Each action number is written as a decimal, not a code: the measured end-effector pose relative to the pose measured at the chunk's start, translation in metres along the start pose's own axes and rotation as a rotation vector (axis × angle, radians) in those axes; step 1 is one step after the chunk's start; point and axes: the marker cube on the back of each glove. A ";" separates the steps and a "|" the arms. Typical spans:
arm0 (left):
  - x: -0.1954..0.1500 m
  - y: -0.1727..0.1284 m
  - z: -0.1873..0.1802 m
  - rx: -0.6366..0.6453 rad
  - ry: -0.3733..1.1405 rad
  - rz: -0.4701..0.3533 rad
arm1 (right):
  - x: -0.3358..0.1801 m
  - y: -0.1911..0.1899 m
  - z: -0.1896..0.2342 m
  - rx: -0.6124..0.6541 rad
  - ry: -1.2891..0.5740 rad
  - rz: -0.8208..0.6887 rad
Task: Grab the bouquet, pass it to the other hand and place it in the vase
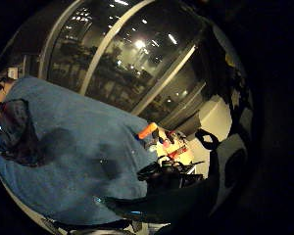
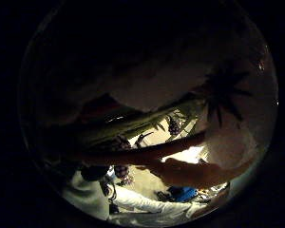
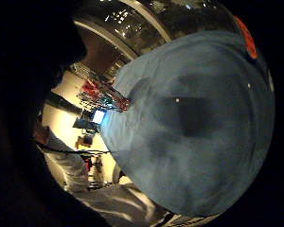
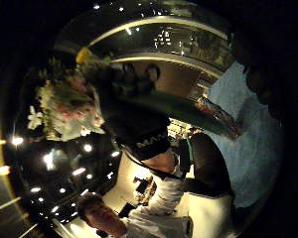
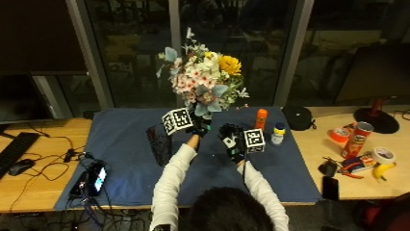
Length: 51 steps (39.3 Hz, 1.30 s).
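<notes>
A bouquet (image 5: 204, 79) of pink, white and yellow flowers stands upright in the air above the blue cloth (image 5: 128, 144). My left hand (image 5: 200, 129) grips its stems from below. The flower heads (image 4: 64, 111) also show in the right thumb side palm view, and the green stems (image 2: 133, 124) pass close across the left palm. My right hand (image 5: 229, 138) hovers just to the right of the left hand, apart from the stems, open and holding nothing. A dark vase (image 5: 159, 143) stands on the cloth to the left of my left forearm.
An orange bottle (image 5: 261, 118), a small bottle (image 5: 277, 134) and a black pouch (image 5: 298, 117) stand at the cloth's far right. A chips can (image 5: 360, 137), tape rolls and a banana (image 5: 382, 171) lie on the wooden table. A phone (image 5: 96, 177) with cables lies at front left.
</notes>
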 end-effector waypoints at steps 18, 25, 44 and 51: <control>0.006 -0.078 -0.061 0.184 -0.116 -0.008 | -0.020 -0.023 -0.058 -0.013 0.173 0.128; 0.016 -0.109 -0.090 0.242 -0.147 -0.005 | -0.034 -0.029 -0.066 -0.080 0.218 0.140; -0.014 -0.149 -0.138 0.390 -0.225 -0.038 | -0.044 -0.031 -0.076 -0.110 0.311 0.094; -0.042 -0.152 -0.143 0.424 -0.256 -0.061 | -0.034 -0.033 -0.072 -0.117 0.311 0.110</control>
